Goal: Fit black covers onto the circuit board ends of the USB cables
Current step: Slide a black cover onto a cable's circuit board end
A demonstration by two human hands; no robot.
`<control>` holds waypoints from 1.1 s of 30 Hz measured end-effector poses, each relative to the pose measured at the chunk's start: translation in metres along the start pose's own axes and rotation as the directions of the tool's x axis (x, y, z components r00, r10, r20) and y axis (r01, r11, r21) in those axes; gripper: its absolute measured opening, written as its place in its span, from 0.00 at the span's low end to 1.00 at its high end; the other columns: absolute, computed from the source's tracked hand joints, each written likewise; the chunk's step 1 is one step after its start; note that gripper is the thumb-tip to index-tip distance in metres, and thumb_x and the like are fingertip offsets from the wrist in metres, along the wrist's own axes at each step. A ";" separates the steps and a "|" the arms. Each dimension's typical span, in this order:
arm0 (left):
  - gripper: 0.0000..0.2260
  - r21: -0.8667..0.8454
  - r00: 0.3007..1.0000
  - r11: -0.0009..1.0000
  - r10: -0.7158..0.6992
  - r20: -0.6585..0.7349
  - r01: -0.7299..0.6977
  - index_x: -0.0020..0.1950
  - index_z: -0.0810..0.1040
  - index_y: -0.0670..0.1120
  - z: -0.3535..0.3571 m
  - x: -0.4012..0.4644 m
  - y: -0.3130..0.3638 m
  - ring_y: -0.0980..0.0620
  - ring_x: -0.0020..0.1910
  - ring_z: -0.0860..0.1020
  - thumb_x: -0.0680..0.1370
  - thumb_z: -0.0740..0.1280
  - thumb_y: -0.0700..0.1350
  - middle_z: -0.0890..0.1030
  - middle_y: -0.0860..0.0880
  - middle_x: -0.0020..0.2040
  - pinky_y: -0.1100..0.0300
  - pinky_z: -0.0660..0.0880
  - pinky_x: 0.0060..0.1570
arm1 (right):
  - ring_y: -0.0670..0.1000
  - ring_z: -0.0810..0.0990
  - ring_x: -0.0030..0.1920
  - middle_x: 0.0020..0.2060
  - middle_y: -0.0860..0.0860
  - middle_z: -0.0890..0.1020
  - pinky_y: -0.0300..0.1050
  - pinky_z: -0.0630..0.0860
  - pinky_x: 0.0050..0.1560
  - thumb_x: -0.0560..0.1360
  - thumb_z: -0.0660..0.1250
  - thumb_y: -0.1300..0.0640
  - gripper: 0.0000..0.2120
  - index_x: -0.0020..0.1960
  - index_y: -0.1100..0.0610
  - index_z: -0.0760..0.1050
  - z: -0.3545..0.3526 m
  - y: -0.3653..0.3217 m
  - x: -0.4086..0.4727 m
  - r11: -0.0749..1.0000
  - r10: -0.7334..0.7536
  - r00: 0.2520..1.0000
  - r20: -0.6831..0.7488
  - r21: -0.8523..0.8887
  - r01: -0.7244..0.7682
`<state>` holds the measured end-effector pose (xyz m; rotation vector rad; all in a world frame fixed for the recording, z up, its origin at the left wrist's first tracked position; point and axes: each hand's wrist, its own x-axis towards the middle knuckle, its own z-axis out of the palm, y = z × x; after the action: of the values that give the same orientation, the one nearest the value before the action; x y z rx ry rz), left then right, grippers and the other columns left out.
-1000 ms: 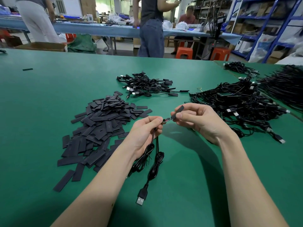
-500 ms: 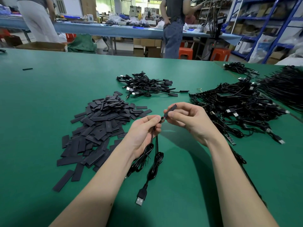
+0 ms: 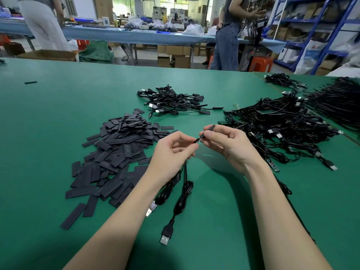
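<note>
Above the green bench [image 3: 58, 117], the black cover [image 3: 208, 129] pinched in the right hand [image 3: 231, 147] meets the cable's board end [image 3: 197, 140] pinched by the left hand [image 3: 173, 152], and a slight misalignment could snag it on the board's edge.

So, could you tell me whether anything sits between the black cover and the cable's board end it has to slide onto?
Nothing visible does. The right hand pinches the black cover, the left hand holds the cable end, and the two meet directly above the green table.
</note>
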<state>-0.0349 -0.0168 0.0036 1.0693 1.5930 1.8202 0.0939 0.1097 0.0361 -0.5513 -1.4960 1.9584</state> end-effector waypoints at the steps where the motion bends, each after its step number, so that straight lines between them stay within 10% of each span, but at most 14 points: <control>1: 0.04 0.022 1.000 1.000 0.021 -0.013 -0.021 0.46 0.83 0.42 0.001 -0.001 -0.001 0.53 0.36 0.82 0.76 0.74 0.35 0.84 0.48 0.36 0.62 0.80 0.42 | 0.50 0.85 0.41 0.43 0.58 0.87 0.37 0.81 0.46 0.70 0.74 0.65 0.13 0.54 0.67 0.80 -0.001 0.001 0.000 1.000 0.012 1.000 -0.001 0.005 -0.012; 29: 0.06 -0.024 0.997 0.997 0.068 0.027 -0.067 0.46 0.81 0.45 -0.001 -0.004 -0.006 0.46 0.39 0.87 0.75 0.76 0.37 0.86 0.44 0.39 0.59 0.81 0.41 | 0.47 0.81 0.37 0.42 0.55 0.85 0.36 0.80 0.44 0.66 0.76 0.58 0.12 0.48 0.60 0.85 -0.004 0.006 -0.002 0.989 0.126 0.986 0.109 -0.091 -0.116; 33: 0.04 -0.051 0.998 0.997 0.060 -0.002 -0.060 0.45 0.81 0.42 -0.001 -0.003 -0.008 0.45 0.40 0.86 0.76 0.75 0.36 0.86 0.42 0.37 0.60 0.81 0.42 | 0.50 0.82 0.39 0.48 0.60 0.86 0.39 0.81 0.45 0.68 0.76 0.59 0.20 0.60 0.59 0.81 -0.002 0.006 -0.001 0.996 0.070 0.996 0.059 -0.057 -0.066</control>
<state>-0.0348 -0.0177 -0.0045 1.1044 1.5216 1.8895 0.0945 0.1099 0.0298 -0.5775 -1.5917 2.0078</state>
